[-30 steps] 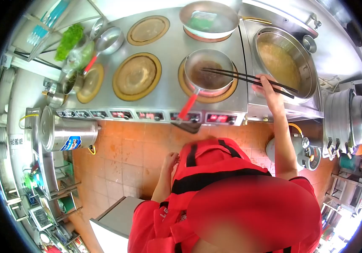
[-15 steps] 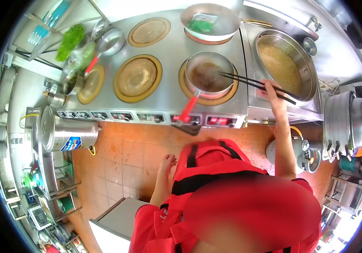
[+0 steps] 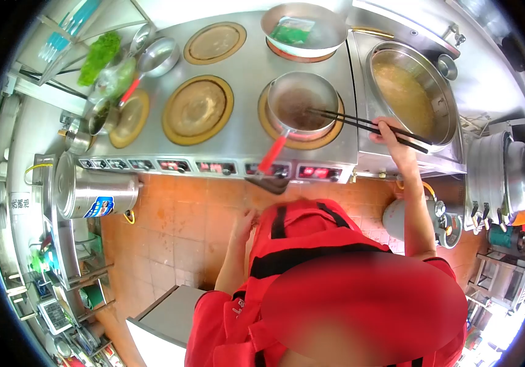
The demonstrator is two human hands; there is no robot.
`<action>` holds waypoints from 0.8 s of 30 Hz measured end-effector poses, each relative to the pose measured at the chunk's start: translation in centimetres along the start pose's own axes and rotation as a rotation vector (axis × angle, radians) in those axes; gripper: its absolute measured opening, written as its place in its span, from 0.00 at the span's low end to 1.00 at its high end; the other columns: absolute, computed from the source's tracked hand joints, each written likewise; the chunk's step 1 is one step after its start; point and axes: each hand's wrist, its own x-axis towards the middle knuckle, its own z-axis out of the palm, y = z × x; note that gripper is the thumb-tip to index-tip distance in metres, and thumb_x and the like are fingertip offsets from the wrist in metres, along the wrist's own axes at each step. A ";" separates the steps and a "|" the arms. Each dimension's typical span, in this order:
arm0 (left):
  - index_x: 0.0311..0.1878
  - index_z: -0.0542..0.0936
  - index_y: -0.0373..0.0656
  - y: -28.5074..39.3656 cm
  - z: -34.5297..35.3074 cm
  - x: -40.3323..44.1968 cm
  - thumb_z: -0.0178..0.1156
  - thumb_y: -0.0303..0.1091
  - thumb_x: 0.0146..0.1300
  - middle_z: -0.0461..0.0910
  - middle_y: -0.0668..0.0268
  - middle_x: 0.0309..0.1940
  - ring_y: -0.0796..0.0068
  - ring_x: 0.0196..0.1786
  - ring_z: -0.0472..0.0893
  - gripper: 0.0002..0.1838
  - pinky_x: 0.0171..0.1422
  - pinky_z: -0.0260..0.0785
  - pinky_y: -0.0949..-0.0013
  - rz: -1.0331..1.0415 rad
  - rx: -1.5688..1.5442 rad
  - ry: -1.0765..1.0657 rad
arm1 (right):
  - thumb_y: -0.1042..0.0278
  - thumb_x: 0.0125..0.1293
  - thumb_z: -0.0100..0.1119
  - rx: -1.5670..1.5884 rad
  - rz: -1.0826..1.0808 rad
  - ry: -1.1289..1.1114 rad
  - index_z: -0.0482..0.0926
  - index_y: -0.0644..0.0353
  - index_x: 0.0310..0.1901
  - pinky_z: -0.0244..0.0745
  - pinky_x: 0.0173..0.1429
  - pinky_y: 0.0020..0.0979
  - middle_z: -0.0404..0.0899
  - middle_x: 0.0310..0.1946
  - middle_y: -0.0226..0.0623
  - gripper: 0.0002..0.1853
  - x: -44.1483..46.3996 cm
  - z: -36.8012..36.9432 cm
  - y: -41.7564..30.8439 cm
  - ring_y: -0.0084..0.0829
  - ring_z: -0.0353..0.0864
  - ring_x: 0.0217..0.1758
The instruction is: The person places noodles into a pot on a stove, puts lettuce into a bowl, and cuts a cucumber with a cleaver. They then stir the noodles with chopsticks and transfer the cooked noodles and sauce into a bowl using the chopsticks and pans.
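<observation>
My right hand [image 3: 390,136] is closed around a pair of long black chopsticks [image 3: 363,124]. Their tips reach into a saucepan [image 3: 304,83] on the front right burner, dipping into brownish contents [image 3: 299,105]. The saucepan's red handle [image 3: 273,154] points toward me over the stove's front edge. Below the stove, my left hand [image 3: 247,220] hangs beside my red apron, close to no utensil. Its fingers are blurred, so I cannot tell whether they are open or closed.
A frying pan [image 3: 336,23] holding a green-and-clear packet stands behind the saucepan. To the right is a large pot [image 3: 448,104] of yellowish broth. A metal canister [image 3: 118,189] stands at floor level on the left. A ladle-like pan [image 3: 163,54] and green leaves [image 3: 100,58] sit at the back left.
The chopstick tips have shifted slightly left and down within the saucepan, still in my right hand. My left hand has risen a little toward the stove.
</observation>
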 end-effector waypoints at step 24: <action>0.45 0.75 0.43 -0.2 0.9 -0.8 0.54 0.40 0.68 0.78 0.69 0.33 0.80 0.31 0.77 0.11 0.32 0.68 0.76 -0.049 -0.018 -0.010 | 0.70 0.70 0.51 -0.082 -0.014 0.017 0.78 0.70 0.46 0.81 0.43 0.24 0.80 0.37 0.39 0.12 0.4 -1.0 -2.8 0.27 0.82 0.35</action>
